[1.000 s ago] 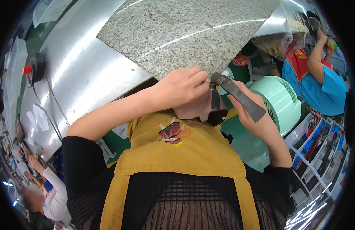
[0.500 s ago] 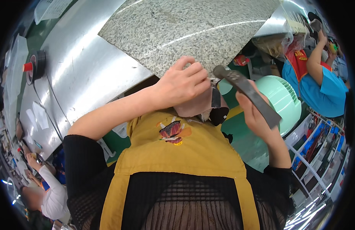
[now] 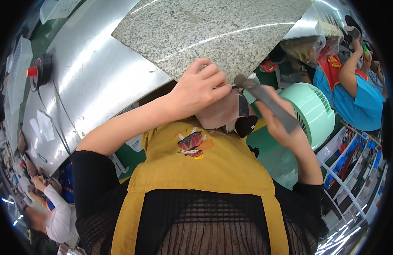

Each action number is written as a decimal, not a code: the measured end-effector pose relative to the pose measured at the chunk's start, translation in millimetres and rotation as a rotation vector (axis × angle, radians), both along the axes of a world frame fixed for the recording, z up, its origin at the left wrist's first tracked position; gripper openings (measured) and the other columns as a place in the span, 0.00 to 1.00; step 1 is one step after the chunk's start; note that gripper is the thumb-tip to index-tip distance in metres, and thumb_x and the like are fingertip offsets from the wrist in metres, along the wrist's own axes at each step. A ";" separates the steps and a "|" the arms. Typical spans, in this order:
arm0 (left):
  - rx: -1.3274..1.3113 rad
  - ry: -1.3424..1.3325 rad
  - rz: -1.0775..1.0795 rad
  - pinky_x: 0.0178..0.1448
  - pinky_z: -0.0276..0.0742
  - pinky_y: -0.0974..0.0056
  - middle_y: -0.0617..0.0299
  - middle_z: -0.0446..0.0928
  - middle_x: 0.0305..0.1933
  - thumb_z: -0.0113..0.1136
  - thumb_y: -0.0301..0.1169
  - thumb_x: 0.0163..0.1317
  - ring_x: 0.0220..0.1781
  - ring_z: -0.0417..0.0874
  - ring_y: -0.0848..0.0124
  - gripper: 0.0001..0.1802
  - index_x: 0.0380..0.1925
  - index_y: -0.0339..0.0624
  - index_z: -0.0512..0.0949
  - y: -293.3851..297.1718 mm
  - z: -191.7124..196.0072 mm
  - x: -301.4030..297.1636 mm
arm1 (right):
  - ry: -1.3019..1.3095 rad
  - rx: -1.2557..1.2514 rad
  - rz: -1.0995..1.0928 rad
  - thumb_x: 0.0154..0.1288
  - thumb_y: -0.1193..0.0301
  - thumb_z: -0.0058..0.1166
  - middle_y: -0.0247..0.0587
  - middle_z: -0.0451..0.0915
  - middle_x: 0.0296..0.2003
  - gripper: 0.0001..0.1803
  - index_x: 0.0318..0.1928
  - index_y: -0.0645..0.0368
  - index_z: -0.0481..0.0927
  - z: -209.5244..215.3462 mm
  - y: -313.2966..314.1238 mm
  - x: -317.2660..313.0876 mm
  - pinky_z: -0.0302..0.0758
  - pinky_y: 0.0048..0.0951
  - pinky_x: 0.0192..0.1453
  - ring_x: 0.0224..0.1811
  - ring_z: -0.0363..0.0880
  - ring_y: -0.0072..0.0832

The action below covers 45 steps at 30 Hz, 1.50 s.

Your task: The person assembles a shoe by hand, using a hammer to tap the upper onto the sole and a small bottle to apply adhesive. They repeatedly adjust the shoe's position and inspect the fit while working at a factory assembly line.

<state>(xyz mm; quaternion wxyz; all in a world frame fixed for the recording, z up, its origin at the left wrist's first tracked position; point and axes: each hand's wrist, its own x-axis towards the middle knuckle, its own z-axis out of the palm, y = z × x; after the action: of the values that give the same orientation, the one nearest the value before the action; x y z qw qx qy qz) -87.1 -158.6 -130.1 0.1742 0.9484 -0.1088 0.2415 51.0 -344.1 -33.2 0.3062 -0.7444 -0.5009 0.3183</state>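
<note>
My right hand [image 3: 281,117] is wrapped round a dark metal hammer [image 3: 270,106], slightly blurred. The hammer's round head is close to the edge of a pinkish-brown and black shoe upper [image 3: 219,112]; I cannot tell if they touch. Over the top of that upper my left hand [image 3: 202,87] is closed, with bent fingers and the thumb side against it. The upper is held just in front of my yellow apron [image 3: 196,170], at the near corner of a speckled granite slab [image 3: 196,34]. My fingers hide its upper side.
A metal table [image 3: 86,76] extends left of the slab, with a black round container with a red cap [image 3: 39,72] on it. A mint-green fan [image 3: 309,108] stands right of my right hand. Co-workers in blue [image 3: 349,93] and white [image 3: 60,221] work on either side.
The hammer has come down and left a little, its head now nearer the shoe upper. My left hand has shifted slightly with the upper, still gripping it.
</note>
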 end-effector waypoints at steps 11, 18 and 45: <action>0.069 -0.048 0.003 0.57 0.66 0.56 0.67 0.72 0.34 0.57 0.29 0.47 0.40 0.73 0.68 0.13 0.35 0.44 0.78 -3.4 -1.0 -2.1 | 0.100 -0.172 -0.027 0.65 0.78 0.47 0.47 0.78 0.32 0.17 0.54 0.60 0.70 10.6 9.3 -3.0 0.75 0.31 0.38 0.33 0.80 0.40; -0.022 0.010 0.070 0.57 0.65 0.56 0.68 0.73 0.34 0.60 0.28 0.47 0.41 0.73 0.68 0.11 0.34 0.47 0.79 -3.4 3.6 -2.7 | -0.071 -0.218 0.083 0.60 0.78 0.52 0.53 0.78 0.32 0.21 0.54 0.59 0.69 -1.3 8.6 -3.6 0.75 0.39 0.39 0.36 0.79 0.50; -0.089 0.042 0.088 0.58 0.65 0.55 0.70 0.72 0.33 0.62 0.28 0.44 0.42 0.73 0.67 0.13 0.34 0.51 0.79 3.1 -2.3 -17.4 | 0.058 -0.071 0.075 0.67 0.76 0.48 0.47 0.74 0.27 0.14 0.53 0.58 0.69 -2.7 12.7 -0.4 0.72 0.32 0.35 0.28 0.75 0.43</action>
<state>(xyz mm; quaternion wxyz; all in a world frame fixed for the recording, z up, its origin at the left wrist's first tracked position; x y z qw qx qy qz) -104.5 -155.4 -132.4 0.2075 0.9484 -0.0526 0.2337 50.6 -331.4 -35.9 0.2817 -0.7258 -0.5079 0.3686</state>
